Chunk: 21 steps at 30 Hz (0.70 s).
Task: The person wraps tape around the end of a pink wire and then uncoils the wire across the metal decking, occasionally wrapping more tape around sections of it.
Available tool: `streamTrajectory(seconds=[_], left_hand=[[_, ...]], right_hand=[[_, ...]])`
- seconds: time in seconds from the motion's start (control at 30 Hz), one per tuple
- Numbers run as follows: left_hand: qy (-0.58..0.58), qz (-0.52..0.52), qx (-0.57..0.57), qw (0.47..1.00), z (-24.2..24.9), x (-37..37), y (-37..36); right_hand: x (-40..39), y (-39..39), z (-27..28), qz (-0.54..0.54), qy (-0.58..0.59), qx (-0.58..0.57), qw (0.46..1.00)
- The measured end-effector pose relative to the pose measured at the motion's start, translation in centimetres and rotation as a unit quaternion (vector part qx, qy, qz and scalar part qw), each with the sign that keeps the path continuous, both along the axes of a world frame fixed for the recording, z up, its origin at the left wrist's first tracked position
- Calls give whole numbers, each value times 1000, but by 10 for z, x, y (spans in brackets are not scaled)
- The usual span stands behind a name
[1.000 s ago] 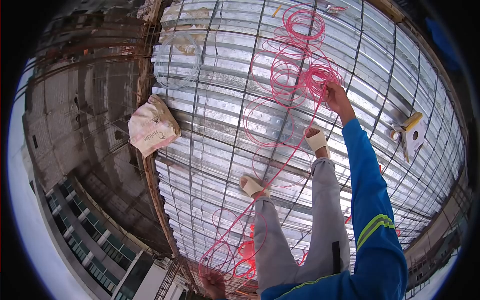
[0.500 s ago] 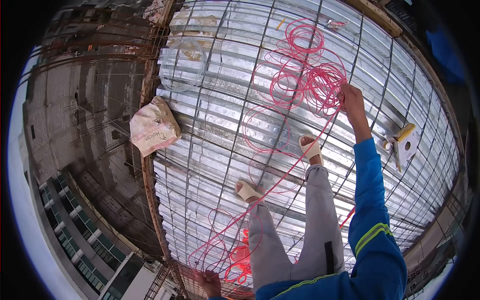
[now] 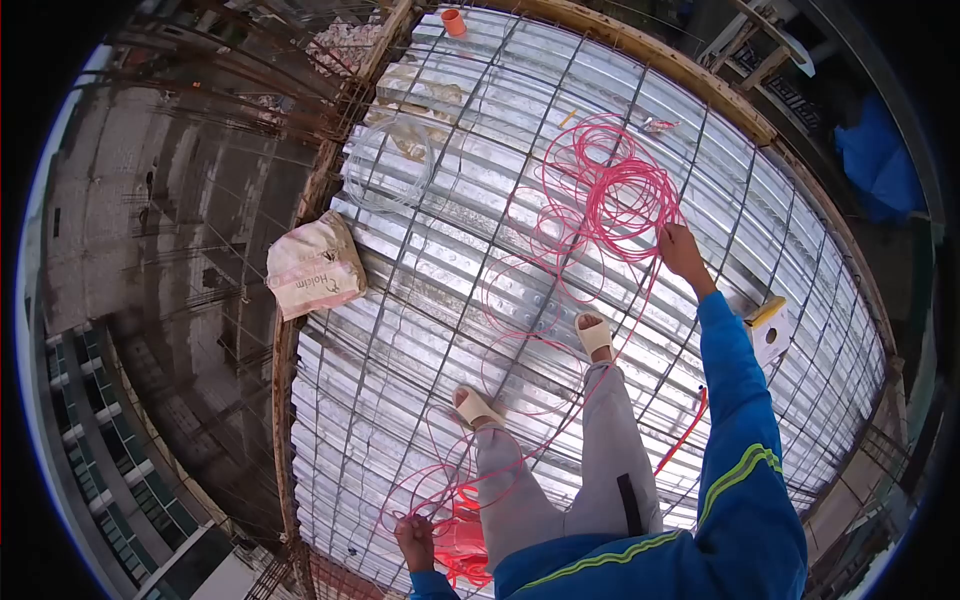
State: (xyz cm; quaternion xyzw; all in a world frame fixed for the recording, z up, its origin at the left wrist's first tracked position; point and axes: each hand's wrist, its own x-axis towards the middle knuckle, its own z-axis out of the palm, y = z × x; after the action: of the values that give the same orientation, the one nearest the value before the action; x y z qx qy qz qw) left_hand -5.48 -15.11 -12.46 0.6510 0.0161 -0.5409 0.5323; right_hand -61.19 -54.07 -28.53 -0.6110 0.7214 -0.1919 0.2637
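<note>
A tangle of thin pink wire point(image 3: 630, 200) lies in loops over the rebar grid and ribbed metal decking. My right hand point(image 3: 682, 252) is closed around the wire at the lower right edge of the main coil. Slack strands run from there past my sandalled feet to my left hand point(image 3: 415, 538). That hand, near the bottom of the view, has its fingers closed on the wire, with loose pink loops around it. Beside it, partly behind my leg, lies a bright red bundle point(image 3: 466, 540).
A Holcim cement bag point(image 3: 316, 272) rests on the deck's left edge, near a coil of clear tubing point(image 3: 388, 165). A white box point(image 3: 768, 335) with a round hole sits at right. An orange pipe piece point(image 3: 453, 22) stands at the far end. Timber edging point(image 3: 690, 85) borders the deck.
The wire stretched straight between my hands has gone slack. My left hand has risen slightly in view; my right hand has shifted down and left. The camera view has also shifted.
</note>
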Motion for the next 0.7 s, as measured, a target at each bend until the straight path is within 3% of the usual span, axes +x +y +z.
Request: streamTrajectory(seconds=[0.07, 0.17, 0.2, 0.3, 0.37, 0.43, 0.5, 0.57, 0.6, 0.63, 0.7], left_hand=[[-43, -63, 20, 997, -7, 4, 3], [-67, 44, 54, 995, 0, -4, 1], [-40, 47, 15, 998, -2, 3, 5], [-30, 87, 22, 996, -6, 12, 18], [-61, 74, 46, 994, 0, 11, 22], [-94, 56, 76, 991, 6, 13, 28], [-77, 47, 44, 995, 7, 15, 34], [-82, 23, 42, 995, 7, 13, 36], [-85, 0, 34, 996, 8, 11, 36], [-88, -1, 41, 995, 9, 10, 37], [-79, -6, 35, 996, 13, 7, 35]], right_hand=[[-3, -2, 6, -55, -53, -10, 997], [0, -4, 2, -95, -108, -25, 989], [7, -3, 2, -147, -163, 32, 975], [28, 3, -11, -243, -310, 130, 910], [31, 10, -31, -277, -373, 130, 876], [30, 16, -66, -351, -503, 131, 779], [33, 30, -107, -417, -479, 142, 759], [40, 49, -145, -448, -373, 112, 805], [36, 62, -176, -429, -303, 84, 847], [32, 77, -213, -381, -141, 21, 913], [29, 99, -233, -238, 19, 113, 964]])
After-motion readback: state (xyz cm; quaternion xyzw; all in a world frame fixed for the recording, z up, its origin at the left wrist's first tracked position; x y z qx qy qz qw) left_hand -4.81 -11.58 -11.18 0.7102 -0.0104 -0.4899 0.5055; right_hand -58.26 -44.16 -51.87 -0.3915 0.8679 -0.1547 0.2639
